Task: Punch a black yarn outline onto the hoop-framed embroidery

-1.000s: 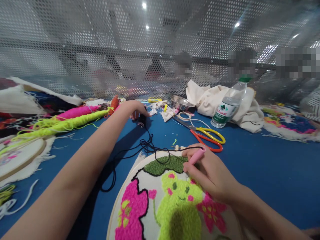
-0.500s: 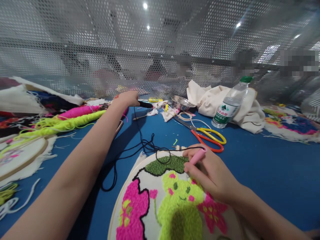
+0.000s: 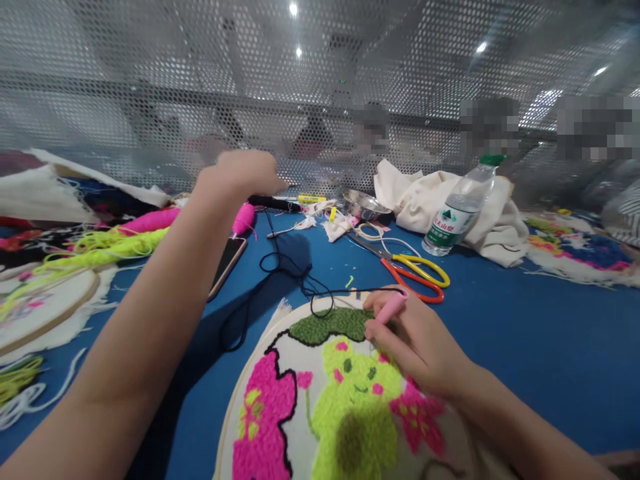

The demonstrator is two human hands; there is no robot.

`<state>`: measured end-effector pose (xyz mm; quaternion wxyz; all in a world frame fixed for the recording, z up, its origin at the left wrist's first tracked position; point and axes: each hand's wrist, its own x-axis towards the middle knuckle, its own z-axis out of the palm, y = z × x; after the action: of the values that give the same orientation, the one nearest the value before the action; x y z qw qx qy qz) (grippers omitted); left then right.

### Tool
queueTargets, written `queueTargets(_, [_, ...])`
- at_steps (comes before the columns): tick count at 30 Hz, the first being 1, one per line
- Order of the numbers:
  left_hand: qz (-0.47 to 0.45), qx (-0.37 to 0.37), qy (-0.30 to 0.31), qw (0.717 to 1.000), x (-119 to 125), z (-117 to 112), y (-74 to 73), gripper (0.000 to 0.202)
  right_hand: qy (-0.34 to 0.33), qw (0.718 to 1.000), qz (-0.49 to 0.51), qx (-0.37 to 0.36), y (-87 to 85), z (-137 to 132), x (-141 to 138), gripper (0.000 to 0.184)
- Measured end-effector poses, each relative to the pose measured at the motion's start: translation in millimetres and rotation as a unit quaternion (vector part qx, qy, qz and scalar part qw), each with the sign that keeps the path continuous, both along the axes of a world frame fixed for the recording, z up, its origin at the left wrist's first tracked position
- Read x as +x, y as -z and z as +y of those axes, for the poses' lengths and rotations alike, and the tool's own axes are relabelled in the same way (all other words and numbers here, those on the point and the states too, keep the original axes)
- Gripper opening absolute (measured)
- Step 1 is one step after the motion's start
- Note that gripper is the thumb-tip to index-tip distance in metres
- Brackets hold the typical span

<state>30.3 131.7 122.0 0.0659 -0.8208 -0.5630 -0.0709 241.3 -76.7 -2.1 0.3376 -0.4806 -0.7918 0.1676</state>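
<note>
My right hand (image 3: pixel 417 340) is closed round a pink punch needle (image 3: pixel 391 307) at the top right of an embroidery hoop (image 3: pixel 300 313). Black yarn (image 3: pixel 295 267) runs from the tool's end across the blue table in loose loops. On the hoop's cloth are a lime-green bear, pink flowers, a dark green patch and black outlines. My left hand (image 3: pixel 250 175) is raised over the far side of the table, just above a black yarn bundle (image 3: pixel 275 203). Motion blurs it and its fingers are hard to make out.
Scissors (image 3: pixel 415 270) with red and yellow handles lie beyond my right hand. Behind them are a water bottle (image 3: pixel 447 220), a metal bowl (image 3: pixel 365 205) and white cloth (image 3: pixel 415 197). A phone (image 3: pixel 229 261), lime yarn (image 3: pixel 110 247) and another hoop (image 3: pixel 75 313) are at the left.
My left hand has risen off the black yarn bundle and shifted slightly left. The black yarn loops have moved, and the phone shows more. My right hand stays at the hoop with the punch needle.
</note>
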Motion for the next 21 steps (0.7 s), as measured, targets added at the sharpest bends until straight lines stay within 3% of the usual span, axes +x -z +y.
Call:
queueTargets(2, [-0.006, 0.072, -0.043, 0.996, 3, -35, -11.3, 0.059, 0.004, 1.0, 0.009, 0.004, 0.9, 0, 0, 0.017])
queueTargets(4, [0.019, 0.062, -0.014, 0.998, -3, -66, -11.5, 0.057, 0.003, 1.0, 0.018, 0.007, 1.5, 0, 0, 0.016])
queueTargets(6, [0.078, -0.08, 0.038, 0.993, -16, -91, -1.3, 0.059, -0.002, 0.999, 0.031, 0.01, 2.1, 1, 0, 0.018])
queueTargets(8, [0.09, -0.223, 0.114, 0.964, -33, -111, 15.2, 0.061, -0.009, 0.999, 0.036, 0.013, 2.6, 2, 1, 0.019])
queueTargets(11, [0.051, -0.332, 0.156, 0.929, -52, -133, 42.2, 0.054, -0.017, 0.999, 0.026, 0.019, 2.5, 4, 0, 0.019])
queueTargets(14, [-0.059, -0.401, 0.164, 0.899, -55, -146, 66.0, 0.05, -0.027, 0.999, 0.006, 0.029, -1.1, 9, -3, 0.02])
queueTargets(17, [-0.229, -0.409, 0.126, 0.874, -45, -152, 84.4, 0.044, -0.035, 0.998, -0.027, 0.051, -8.7, 17, -5, 0.02])
queueTargets(19, [-0.33, -0.411, 0.095, 0.845, -36, -153, 92.5, 0.041, -0.036, 0.996, -0.043, 0.067, -14.3, 24, -5, 0.019])
queueTargets(21, [-0.427, -0.423, 0.072, 0.796, -29, -152, 97.7, 0.041, -0.032, 0.995, -0.047, 0.083, -18.9, 32, -4, 0.019])
